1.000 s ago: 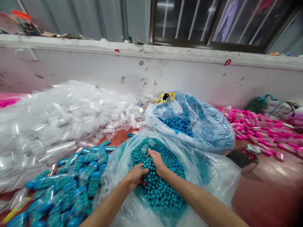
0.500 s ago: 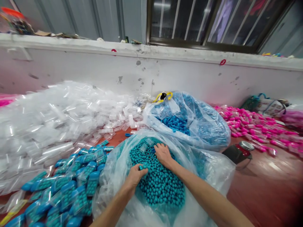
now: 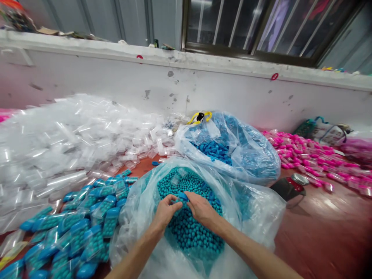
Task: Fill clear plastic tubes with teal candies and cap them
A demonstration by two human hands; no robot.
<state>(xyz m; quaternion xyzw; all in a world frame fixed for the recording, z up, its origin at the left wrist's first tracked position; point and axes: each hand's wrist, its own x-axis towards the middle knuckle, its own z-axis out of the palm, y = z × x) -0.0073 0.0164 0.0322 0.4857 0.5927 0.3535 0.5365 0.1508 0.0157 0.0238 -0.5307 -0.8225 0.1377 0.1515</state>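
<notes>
While the left hand point(image 3: 166, 211) pinches a clear container point(image 3: 176, 201) above teal beads point(image 3: 196, 236), the right hand point(image 3: 202, 209) pinches its blue cap point(image 3: 183, 196), seating unclear; capped, filled containers point(image 3: 93, 242) lie near left, many empty containers point(image 3: 72, 133) far left.

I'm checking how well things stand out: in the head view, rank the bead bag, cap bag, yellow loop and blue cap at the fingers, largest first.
1. Bead bag; it sits nearer the camera, so its true size against the next is unsure
2. Cap bag
3. Yellow loop
4. Blue cap, partly hidden by fingers
</notes>
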